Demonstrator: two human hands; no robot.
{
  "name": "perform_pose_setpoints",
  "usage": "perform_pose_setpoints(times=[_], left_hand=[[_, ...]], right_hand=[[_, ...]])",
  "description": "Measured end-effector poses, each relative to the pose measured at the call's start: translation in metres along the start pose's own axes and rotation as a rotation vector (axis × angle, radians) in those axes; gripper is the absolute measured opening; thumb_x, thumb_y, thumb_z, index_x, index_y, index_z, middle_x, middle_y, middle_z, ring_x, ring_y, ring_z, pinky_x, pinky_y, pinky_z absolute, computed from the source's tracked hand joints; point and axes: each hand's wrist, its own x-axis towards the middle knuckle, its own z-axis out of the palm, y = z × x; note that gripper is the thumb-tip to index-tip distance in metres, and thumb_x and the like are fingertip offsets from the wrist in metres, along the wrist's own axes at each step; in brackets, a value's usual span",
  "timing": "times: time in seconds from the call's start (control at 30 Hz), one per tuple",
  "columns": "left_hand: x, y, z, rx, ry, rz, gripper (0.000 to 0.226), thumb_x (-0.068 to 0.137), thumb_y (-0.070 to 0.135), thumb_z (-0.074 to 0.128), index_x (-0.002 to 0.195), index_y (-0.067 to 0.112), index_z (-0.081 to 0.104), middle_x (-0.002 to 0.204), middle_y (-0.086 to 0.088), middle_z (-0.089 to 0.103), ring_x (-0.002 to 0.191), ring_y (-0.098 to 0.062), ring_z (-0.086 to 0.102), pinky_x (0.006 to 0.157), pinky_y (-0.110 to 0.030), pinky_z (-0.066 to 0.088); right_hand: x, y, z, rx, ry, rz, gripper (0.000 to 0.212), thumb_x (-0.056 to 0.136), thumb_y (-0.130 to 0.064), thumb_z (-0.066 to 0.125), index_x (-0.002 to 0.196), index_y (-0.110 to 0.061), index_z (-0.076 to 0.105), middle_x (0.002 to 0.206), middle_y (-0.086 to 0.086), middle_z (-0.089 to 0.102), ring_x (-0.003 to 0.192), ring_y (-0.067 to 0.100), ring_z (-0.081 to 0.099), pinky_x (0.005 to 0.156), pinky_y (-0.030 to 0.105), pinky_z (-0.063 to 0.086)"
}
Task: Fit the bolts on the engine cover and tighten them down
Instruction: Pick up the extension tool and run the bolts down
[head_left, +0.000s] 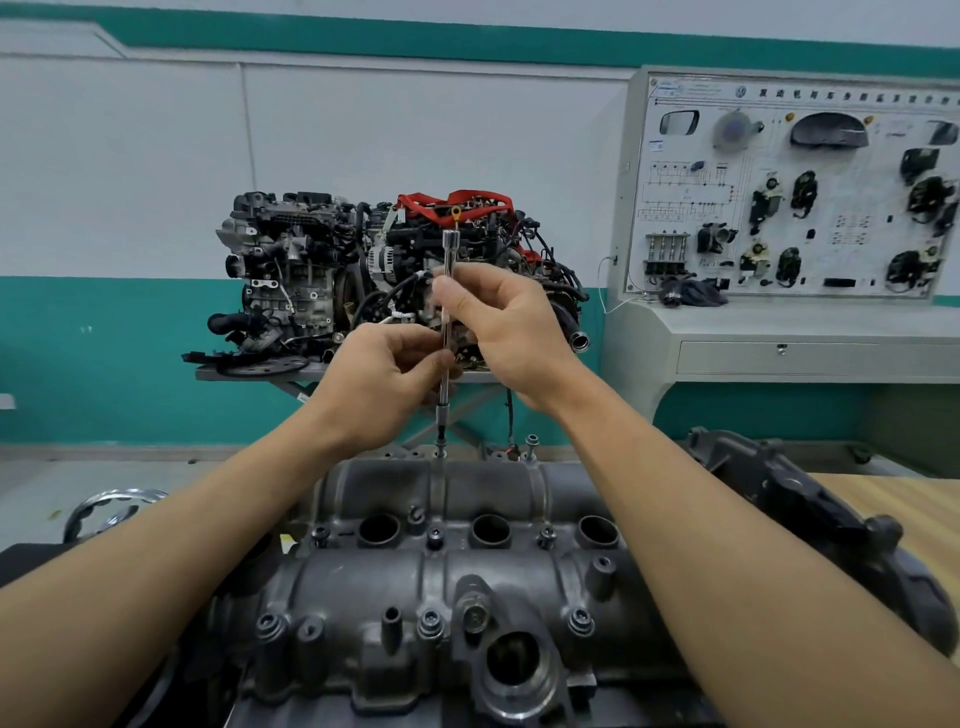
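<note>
Head view: both hands meet on a long, slim chrome extension bar (449, 260) that stands nearly upright over the far edge of the grey cast-metal engine cover (363, 577). The right hand (506, 322) pinches the bar's middle between thumb and fingers (453, 293). The left hand (387, 387) pinches it lower down, just beneath the right. The bar's dark lower tip sits on a small steel bolt (440, 451) standing in a hole at the cover's far rim, about midway along it. A second upright bolt (532, 445) stands proud just to the right, apart from the tool. Nearer the camera, dark seated bolts (434, 538) sit low in their bosses beside three round open wells (379, 529). Both forearms reach across above the cover. Open air surrounds the bar above the far rim. On the right a dark cast housing (810, 499) lies beside the cover, with the pale wooden bench (914, 514) showing beyond it.
</note>
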Motion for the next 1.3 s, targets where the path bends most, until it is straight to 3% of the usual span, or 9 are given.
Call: perform_pose_setpoints(times=[0.1, 0.27, 0.47, 0.63, 0.77, 0.9, 1.03, 1.2, 1.3], left_hand=[[-0.0011, 0.0014, 0.0008, -0.003, -0.053, -0.004, 0.019, 0.098, 0.008, 0.060, 0.101, 0.021, 0.073, 0.091, -0.010, 0.078, 0.086, -0.027, 0.074, 0.078, -0.037, 0.062], [0.0014, 0.0004, -0.0016, 0.092, 0.044, -0.003, 0.017, 0.083, 0.021, 0.081, 0.088, 0.006, 0.074, 0.075, -0.009, 0.076, 0.071, -0.033, 0.072, 0.070, -0.048, 0.061], [-0.0014, -0.0017, -0.0010, 0.083, -0.014, -0.014, 0.014, 0.098, 0.009, 0.061, 0.092, 0.014, 0.073, 0.082, -0.004, 0.078, 0.079, -0.024, 0.075, 0.062, -0.026, 0.061], [0.0001, -0.0012, 0.0014, 0.105, 0.003, -0.016, 0.012, 0.094, 0.015, 0.068, 0.094, 0.005, 0.074, 0.079, -0.008, 0.077, 0.076, -0.030, 0.073, 0.069, -0.042, 0.061], [0.0017, -0.0024, 0.0004, 0.078, 0.034, -0.008, 0.012, 0.089, 0.017, 0.074, 0.089, 0.005, 0.074, 0.072, -0.006, 0.075, 0.063, -0.022, 0.072, 0.061, -0.032, 0.062], [0.0003, -0.0017, 0.0023, 0.072, -0.001, -0.009, 0.009, 0.096, 0.008, 0.064, 0.092, 0.007, 0.073, 0.076, -0.003, 0.076, 0.065, -0.012, 0.072, 0.060, -0.020, 0.058], [-0.0008, -0.0006, 0.0012, 0.076, -0.062, -0.039, 0.019, 0.102, 0.006, 0.052, 0.106, 0.003, 0.070, 0.090, -0.009, 0.077, 0.081, -0.021, 0.074, 0.074, -0.031, 0.062], [-0.0021, 0.0014, 0.0018, 0.102, -0.035, 0.006, 0.013, 0.098, 0.015, 0.062, 0.103, 0.008, 0.072, 0.087, -0.007, 0.077, 0.080, -0.021, 0.075, 0.077, -0.040, 0.062], [-0.0024, 0.0041, 0.0002, 0.151, -0.007, 0.047, 0.018, 0.087, 0.022, 0.077, 0.099, 0.010, 0.071, 0.078, -0.008, 0.076, 0.071, -0.027, 0.072, 0.068, -0.043, 0.061]], right_hand=[[0.0001, -0.0011, 0.0013, 0.000, -0.015, 0.006, 0.016, 0.100, -0.015, 0.057, 0.098, -0.008, 0.071, 0.088, 0.000, 0.072, 0.081, 0.011, 0.064, 0.065, 0.016, 0.050], [-0.0003, 0.0004, 0.0003, -0.074, 0.107, -0.035, 0.028, 0.084, -0.025, 0.079, 0.075, -0.008, 0.059, 0.067, 0.004, 0.055, 0.060, 0.010, 0.050, 0.059, 0.023, 0.047], [0.0007, -0.0015, 0.0003, 0.000, -0.054, 0.041, 0.025, 0.104, -0.020, 0.051, 0.097, -0.009, 0.071, 0.089, 0.003, 0.073, 0.081, 0.008, 0.067, 0.069, 0.018, 0.051], [0.0014, 0.0010, -0.0018, -0.014, -0.036, -0.012, 0.014, 0.096, -0.013, 0.064, 0.086, -0.006, 0.071, 0.078, 0.005, 0.072, 0.073, 0.013, 0.069, 0.074, 0.029, 0.059], [0.0009, 0.0032, -0.0005, -0.083, 0.042, -0.025, 0.015, 0.086, -0.021, 0.077, 0.087, -0.009, 0.067, 0.076, 0.000, 0.068, 0.069, 0.007, 0.063, 0.069, 0.023, 0.055], [0.0013, 0.0014, -0.0011, -0.064, 0.007, 0.002, 0.022, 0.096, -0.021, 0.064, 0.104, -0.001, 0.069, 0.087, 0.002, 0.069, 0.075, 0.004, 0.063, 0.069, 0.016, 0.050], [0.0005, -0.0017, -0.0021, -0.045, -0.036, -0.003, 0.022, 0.102, -0.008, 0.051, 0.102, 0.003, 0.070, 0.088, 0.008, 0.072, 0.070, 0.000, 0.064, 0.062, 0.009, 0.046], [-0.0005, -0.0009, -0.0005, -0.038, 0.000, -0.022, 0.006, 0.090, -0.007, 0.071, 0.092, -0.002, 0.070, 0.080, 0.007, 0.071, 0.072, 0.011, 0.067, 0.072, 0.027, 0.060], [-0.0019, -0.0012, 0.0001, -0.082, 0.073, -0.034, 0.021, 0.078, -0.015, 0.084, 0.078, -0.011, 0.064, 0.070, 0.000, 0.065, 0.061, 0.007, 0.060, 0.061, 0.023, 0.054]])
